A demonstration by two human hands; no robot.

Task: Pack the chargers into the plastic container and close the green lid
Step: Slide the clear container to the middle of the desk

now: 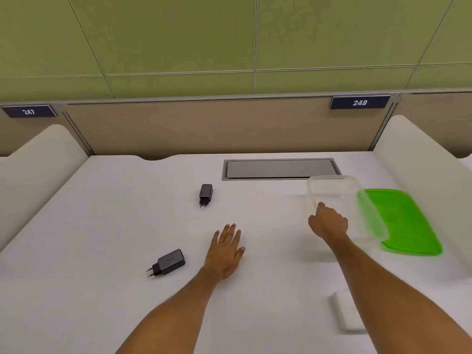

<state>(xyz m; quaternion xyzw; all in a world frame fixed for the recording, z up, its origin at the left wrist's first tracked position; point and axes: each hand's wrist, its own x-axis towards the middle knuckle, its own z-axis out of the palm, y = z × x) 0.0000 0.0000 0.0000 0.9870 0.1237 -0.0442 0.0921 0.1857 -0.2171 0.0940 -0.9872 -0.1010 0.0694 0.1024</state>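
A clear plastic container point(339, 190) sits open on the right of the white desk, partly over the green lid point(406, 221) that lies flat beside it. My right hand point(328, 222) grips the container's near left wall, fingers curled over the rim. One dark charger point(205, 194) lies at mid-desk, prongs toward me. A second dark charger point(168, 262) lies nearer, at the left, prongs pointing left. My left hand point(226, 249) rests flat on the desk between them, fingers spread, holding nothing. A white charger point(344, 314) lies near the front right, partly hidden by my right forearm.
A grey cable hatch point(281, 168) is set into the desk behind the container. Rounded white dividers point(419, 159) rise on both sides. A beige back panel carries number plates 247 and 248.
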